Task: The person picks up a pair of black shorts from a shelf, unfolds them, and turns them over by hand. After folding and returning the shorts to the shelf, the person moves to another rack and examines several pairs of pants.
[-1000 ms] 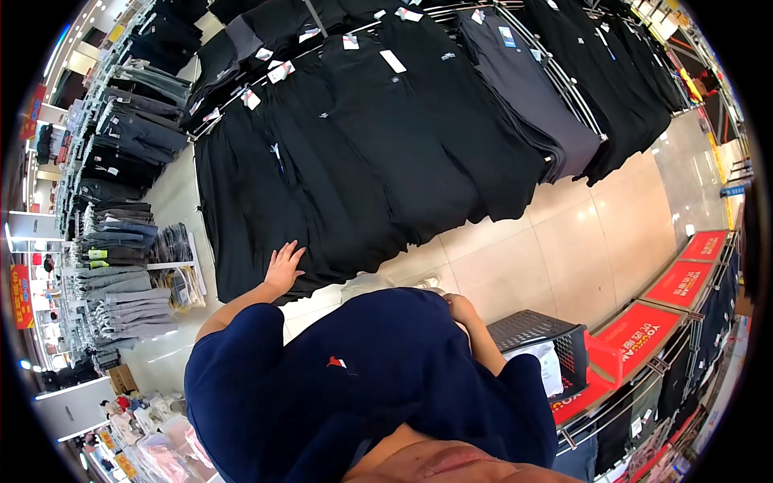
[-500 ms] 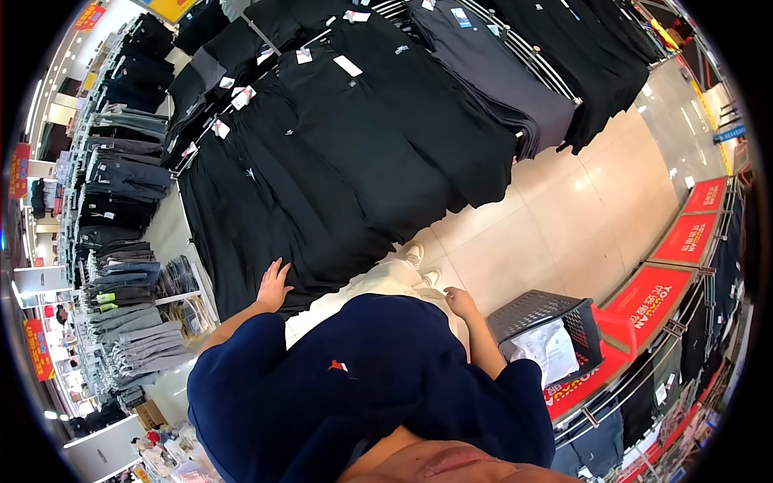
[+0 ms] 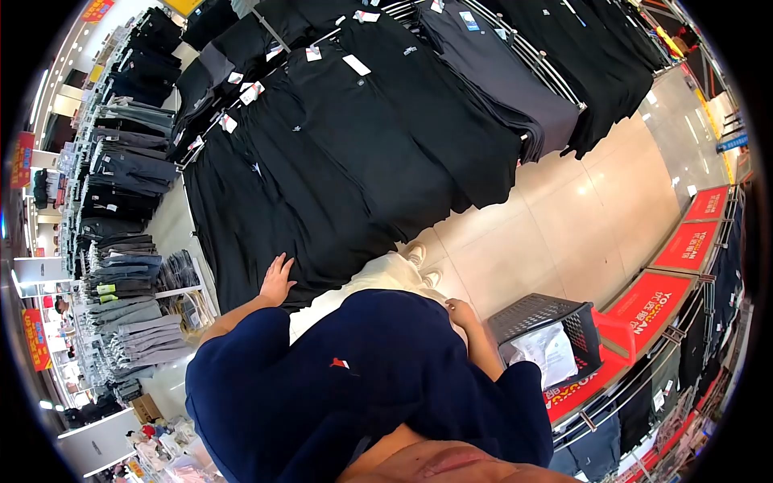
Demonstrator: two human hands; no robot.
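Rows of black trousers (image 3: 354,153) with white tags hang on a rack in front of me. My left hand (image 3: 278,282), fingers spread, is at the lower edge of the trousers at the near left end; whether it touches the cloth is hard to tell. At my side, against my pale trousers (image 3: 358,290), my right hand (image 3: 462,314) is loosely closed, and no object shows in it. Just right of that hand stands a dark grey shopping basket (image 3: 535,310) with a red handle (image 3: 616,332). A white plastic-wrapped package (image 3: 547,352) lies in it.
Grey trousers (image 3: 499,72) hang farther along the rack. At the left, jeans and trousers (image 3: 133,181) hang on a long wall rail. Red sign boards (image 3: 648,306) line a curved rack at the right. Tiled floor (image 3: 555,217) runs between the racks.
The view has shifted slightly, so the racks sit a little lower and further right. Both hands keep nearly the same pose, my left still spread and my right still curled.
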